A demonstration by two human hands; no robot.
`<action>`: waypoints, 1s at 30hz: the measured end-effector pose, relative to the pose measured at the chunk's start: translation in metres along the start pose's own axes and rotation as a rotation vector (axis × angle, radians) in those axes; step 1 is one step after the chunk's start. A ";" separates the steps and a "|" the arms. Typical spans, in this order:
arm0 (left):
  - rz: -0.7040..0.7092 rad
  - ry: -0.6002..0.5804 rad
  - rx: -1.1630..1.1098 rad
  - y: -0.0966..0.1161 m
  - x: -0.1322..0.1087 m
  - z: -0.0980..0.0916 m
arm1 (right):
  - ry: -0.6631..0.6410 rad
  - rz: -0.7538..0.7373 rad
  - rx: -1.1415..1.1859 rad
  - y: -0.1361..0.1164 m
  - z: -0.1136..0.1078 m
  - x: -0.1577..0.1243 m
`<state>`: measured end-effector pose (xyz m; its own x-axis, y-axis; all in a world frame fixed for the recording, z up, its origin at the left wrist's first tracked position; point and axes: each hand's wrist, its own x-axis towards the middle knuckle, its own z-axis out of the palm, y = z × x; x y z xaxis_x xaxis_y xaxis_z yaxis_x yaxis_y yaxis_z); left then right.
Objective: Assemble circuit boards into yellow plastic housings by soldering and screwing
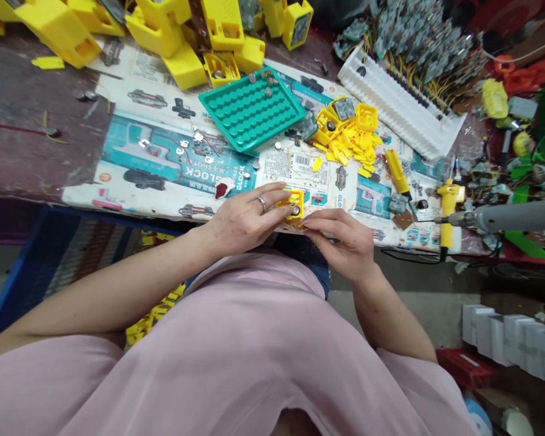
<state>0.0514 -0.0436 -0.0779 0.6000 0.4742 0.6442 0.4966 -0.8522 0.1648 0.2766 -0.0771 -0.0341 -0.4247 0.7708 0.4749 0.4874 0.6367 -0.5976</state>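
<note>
Close to the table's front edge, my left hand [247, 219] has its fingers over a small yellow plastic housing [295, 198] and holds it against the printed cardboard. A round metal part shows inside the housing. My right hand [343, 239] is at the housing's lower right corner, thumb and fingertips pinched together. What lies in that pinch is too small to make out. Behind the housing are a heap of small yellow plastic pieces [352, 142] and a teal ribbed tray [254, 112] with a few round metal discs at its far corner.
Larger yellow housings [158, 36] crowd the back left. A white foam rack [399, 103] with wired circuit boards stands at the back right. To the right, a soldering iron [495, 217] rests by a yellow holder [449, 197]. A blue crate [22, 272] sits below the table, left.
</note>
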 end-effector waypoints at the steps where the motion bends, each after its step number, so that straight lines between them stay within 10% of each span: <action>1: -0.004 0.010 -0.006 0.000 0.000 0.000 | 0.017 0.049 0.002 0.001 0.001 0.002; 6: -0.040 0.032 -0.080 0.000 -0.001 0.003 | 0.113 0.369 0.055 0.013 0.011 0.013; 18: -0.036 0.099 -0.101 0.001 -0.002 0.001 | 0.126 0.534 0.196 0.018 0.018 0.023; 30: 0.068 0.135 0.094 0.000 -0.005 -0.004 | 0.101 0.373 0.043 0.015 0.020 0.024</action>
<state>0.0457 -0.0466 -0.0784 0.5475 0.3771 0.7470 0.5179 -0.8539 0.0515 0.2585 -0.0499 -0.0445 -0.1460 0.9488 0.2802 0.5607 0.3127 -0.7667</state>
